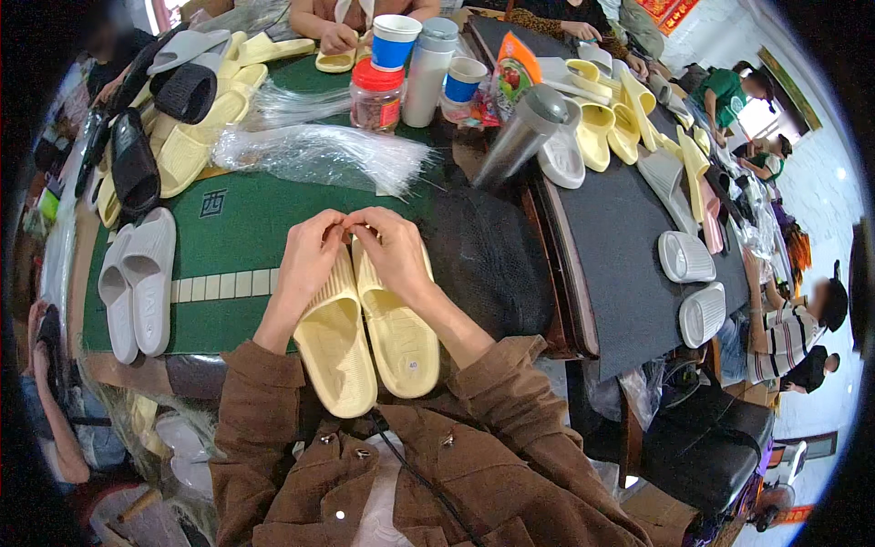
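Two pale yellow slippers (pixel 369 342) lie sole-up, side by side, in front of me on the green table mat (pixel 232 228). My left hand (pixel 310 260) rests on the left slipper and my right hand (pixel 394 251) on the right one. The fingertips of both hands meet at the slippers' far ends, pinching something too small to make out. A bundle of thin clear plastic strips (pixel 319 155) lies just beyond my hands.
A pair of white slippers (pixel 137 283) sits to the left, with black and yellow slippers (pixel 164 137) piled behind. Cups, a red-lidded jar (pixel 375 96) and a steel flask (pixel 519 137) stand at the back. More slippers cover the dark table (pixel 629 246) at right, where other people sit.
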A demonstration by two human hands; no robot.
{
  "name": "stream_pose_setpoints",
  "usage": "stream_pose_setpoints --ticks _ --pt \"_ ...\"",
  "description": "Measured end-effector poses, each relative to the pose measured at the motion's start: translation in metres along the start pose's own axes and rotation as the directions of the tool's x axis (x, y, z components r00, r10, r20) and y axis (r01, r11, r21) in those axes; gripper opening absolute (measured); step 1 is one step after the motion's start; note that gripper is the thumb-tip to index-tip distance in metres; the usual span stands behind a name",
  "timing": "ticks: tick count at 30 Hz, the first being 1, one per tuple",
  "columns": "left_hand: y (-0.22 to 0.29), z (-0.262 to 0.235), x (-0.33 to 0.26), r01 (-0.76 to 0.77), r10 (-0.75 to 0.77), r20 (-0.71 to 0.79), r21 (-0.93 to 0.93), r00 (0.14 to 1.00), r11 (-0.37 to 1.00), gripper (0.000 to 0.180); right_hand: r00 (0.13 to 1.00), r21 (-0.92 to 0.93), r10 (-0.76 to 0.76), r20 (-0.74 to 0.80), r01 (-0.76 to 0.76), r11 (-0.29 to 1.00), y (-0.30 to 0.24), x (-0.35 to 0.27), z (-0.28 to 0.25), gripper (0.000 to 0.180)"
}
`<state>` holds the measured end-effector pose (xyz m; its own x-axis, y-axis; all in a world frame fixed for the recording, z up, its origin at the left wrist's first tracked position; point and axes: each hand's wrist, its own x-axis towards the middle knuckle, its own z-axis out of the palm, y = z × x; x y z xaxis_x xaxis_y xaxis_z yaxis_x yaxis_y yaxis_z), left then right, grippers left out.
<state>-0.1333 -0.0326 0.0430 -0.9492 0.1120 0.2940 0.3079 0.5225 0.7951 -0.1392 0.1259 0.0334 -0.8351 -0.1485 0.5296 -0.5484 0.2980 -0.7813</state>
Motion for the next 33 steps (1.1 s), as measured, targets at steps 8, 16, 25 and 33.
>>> stream_pose_setpoints --ticks 8,16,25,33 --pt "-0.001 0.011 -0.01 0.009 -0.021 -0.123 -0.1 0.992 0.995 0.009 0.992 0.092 0.127 0.011 -0.127 0.988 0.008 -0.004 0.003 0.014" --pt "-0.007 0.012 -0.013 0.004 -0.019 -0.167 -0.086 0.986 0.996 0.009 0.996 0.073 0.084 -0.015 -0.083 0.994 0.011 -0.004 0.004 0.011" --pt "-0.005 0.016 -0.015 -0.025 0.013 -0.151 -0.075 0.988 0.997 0.006 0.978 0.221 0.206 0.005 -0.202 0.954 0.004 -0.004 0.001 0.015" --pt "-0.003 0.017 -0.016 -0.07 0.058 -0.152 -0.073 0.987 0.995 0.006 0.98 0.216 0.184 0.076 -0.197 0.956 0.007 -0.004 -0.001 0.015"
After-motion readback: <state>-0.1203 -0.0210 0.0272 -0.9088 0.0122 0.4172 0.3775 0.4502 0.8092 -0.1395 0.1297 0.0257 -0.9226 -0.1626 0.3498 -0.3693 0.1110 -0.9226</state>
